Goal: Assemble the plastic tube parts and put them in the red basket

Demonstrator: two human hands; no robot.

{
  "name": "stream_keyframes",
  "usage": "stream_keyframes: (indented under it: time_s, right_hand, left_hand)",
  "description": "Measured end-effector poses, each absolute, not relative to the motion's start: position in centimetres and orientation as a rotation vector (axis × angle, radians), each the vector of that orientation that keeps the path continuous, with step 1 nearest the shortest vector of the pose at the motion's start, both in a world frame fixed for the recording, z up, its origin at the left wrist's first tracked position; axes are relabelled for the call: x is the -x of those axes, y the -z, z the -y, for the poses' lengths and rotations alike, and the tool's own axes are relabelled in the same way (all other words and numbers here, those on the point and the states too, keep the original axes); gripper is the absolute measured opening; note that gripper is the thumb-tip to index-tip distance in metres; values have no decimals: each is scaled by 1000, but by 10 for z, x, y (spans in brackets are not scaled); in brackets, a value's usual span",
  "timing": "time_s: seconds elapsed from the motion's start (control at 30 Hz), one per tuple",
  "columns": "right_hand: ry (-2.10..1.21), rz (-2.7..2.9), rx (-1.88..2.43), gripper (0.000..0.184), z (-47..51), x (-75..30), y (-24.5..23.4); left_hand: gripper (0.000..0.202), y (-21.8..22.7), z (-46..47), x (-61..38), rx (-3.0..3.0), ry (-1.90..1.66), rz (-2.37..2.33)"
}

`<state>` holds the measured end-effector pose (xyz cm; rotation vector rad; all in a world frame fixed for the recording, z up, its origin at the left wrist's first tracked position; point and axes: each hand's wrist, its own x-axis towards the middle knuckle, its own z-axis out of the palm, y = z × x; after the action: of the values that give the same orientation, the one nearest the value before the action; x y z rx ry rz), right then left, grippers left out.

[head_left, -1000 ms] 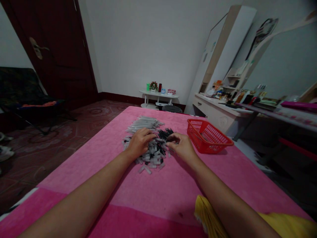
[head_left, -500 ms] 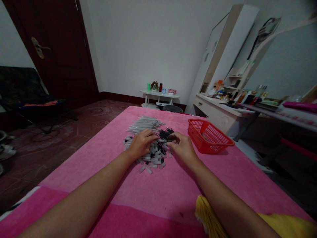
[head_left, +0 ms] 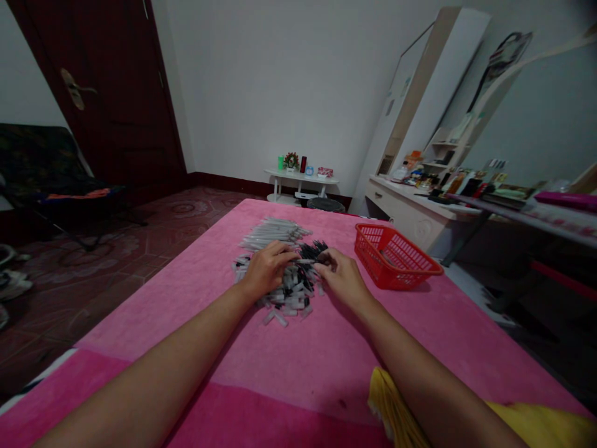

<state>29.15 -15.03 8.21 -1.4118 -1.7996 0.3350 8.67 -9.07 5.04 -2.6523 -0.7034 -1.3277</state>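
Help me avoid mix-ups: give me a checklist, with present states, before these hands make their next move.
1. Left hand at the heap of short pieces: ok.
2. Right hand gripping securely: cannot tell, too small to see.
3. Long pale sticks lying roughly side by side: ok.
4. Short pieces neatly aligned: not ok, jumbled.
5. Red basket upright, apart from both hands: ok.

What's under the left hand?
Short translucent and black pieces show on both sides of the left hand; whatever lies directly beneath it is covered.
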Motion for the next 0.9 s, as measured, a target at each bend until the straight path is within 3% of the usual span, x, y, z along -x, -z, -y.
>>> stream_keyframes:
  time_s: [0.17,0.33,0.47,0.63,0.77,0.9]
  right_hand:
    - [-341,1873,1507,39,151,-293,-82]
    - [-285,1879,1454,16,151,-292,-81]
    - [-279,1933,1534,41,152,-292,-82]
    - [-225,1912,1525,18,153,-291,-85]
    - [-273,1935,1582,39,155,-290,-87]
    - [-223,1909,1548,22,155,-291,-86]
  left_hand:
    - [31,-53,94,-88,2681,1298,692]
    - [30,-53,96,-88,2680,1291,703]
    - [29,-53,95,-88,2700,1261,687]
    - [28,-52,95,-89,2692,1284,708]
    - [29,-53,96,-89,2699,1272,695]
    - [28,-52,96,-88,2690,1318,703]
